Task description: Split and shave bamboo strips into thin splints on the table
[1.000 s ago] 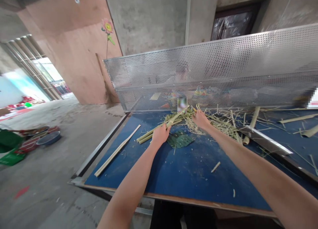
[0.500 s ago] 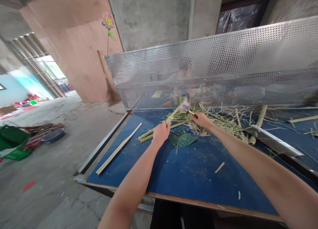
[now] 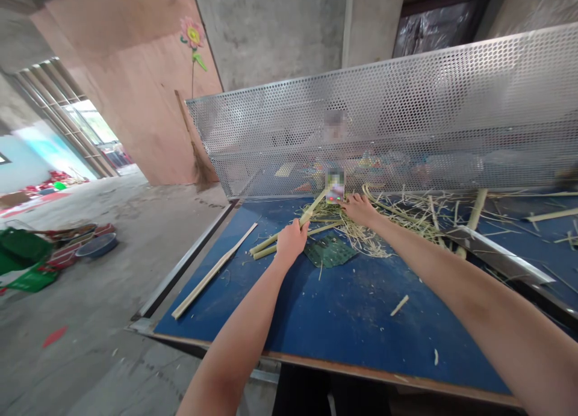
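My left hand (image 3: 291,238) is closed around a pale green bamboo strip (image 3: 318,200), which points up and away towards the back panel. A phone (image 3: 335,194) with a lit, partly blurred screen stands upright by the panel. My right hand (image 3: 360,211) is at the phone's lower right side, fingers stretched out; whether a fingertip touches it I cannot tell. Under and beside that hand lies a heap of thin bamboo shavings (image 3: 409,223). Bamboo sticks (image 3: 264,247) and a dark green sheet (image 3: 332,251) lie near my left hand.
A long split bamboo strip (image 3: 214,271) lies on the blue table (image 3: 325,313) at left. Behind rises a perforated metal panel (image 3: 271,127). A metal bar (image 3: 503,253) and a bamboo piece (image 3: 477,208) are at right. A green basket (image 3: 31,277) and a basin (image 3: 97,245) stand on the floor.
My right hand has shifted slightly up and left towards the phone, its fingers now spread; the small dark-handled thing seen in it before no longer shows. My left hand keeps the bamboo strip.
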{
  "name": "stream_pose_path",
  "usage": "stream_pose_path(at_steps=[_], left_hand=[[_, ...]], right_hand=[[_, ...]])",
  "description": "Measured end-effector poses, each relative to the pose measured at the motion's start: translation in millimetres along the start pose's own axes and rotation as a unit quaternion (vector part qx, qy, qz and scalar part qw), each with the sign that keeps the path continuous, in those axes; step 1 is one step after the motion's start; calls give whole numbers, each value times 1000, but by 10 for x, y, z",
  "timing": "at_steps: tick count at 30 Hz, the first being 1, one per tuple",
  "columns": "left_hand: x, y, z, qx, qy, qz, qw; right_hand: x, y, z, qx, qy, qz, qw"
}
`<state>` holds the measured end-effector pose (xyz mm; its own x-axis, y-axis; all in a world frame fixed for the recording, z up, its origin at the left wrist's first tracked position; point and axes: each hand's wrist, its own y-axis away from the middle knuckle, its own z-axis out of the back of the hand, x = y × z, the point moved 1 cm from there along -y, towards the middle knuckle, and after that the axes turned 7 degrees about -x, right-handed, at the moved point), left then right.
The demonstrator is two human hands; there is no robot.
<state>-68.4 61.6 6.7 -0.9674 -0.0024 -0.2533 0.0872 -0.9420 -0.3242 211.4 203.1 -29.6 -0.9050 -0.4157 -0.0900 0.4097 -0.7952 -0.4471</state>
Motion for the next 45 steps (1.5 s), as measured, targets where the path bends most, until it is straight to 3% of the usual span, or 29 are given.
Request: stream_pose_path(at_steps=[25, 31, 45], left_hand=[[15, -17, -51, -3, -3, -1, 1000], [4, -14, -39, 3, 4, 4, 1000], [-2, -25, -44, 8, 3, 1, 1000]], right_hand=[[-49, -87, -105, 13, 4, -20, 1000], [-73, -139, -121, -19, -17, -105, 994], [-15, 49, -31, -17, -9, -64, 998]])
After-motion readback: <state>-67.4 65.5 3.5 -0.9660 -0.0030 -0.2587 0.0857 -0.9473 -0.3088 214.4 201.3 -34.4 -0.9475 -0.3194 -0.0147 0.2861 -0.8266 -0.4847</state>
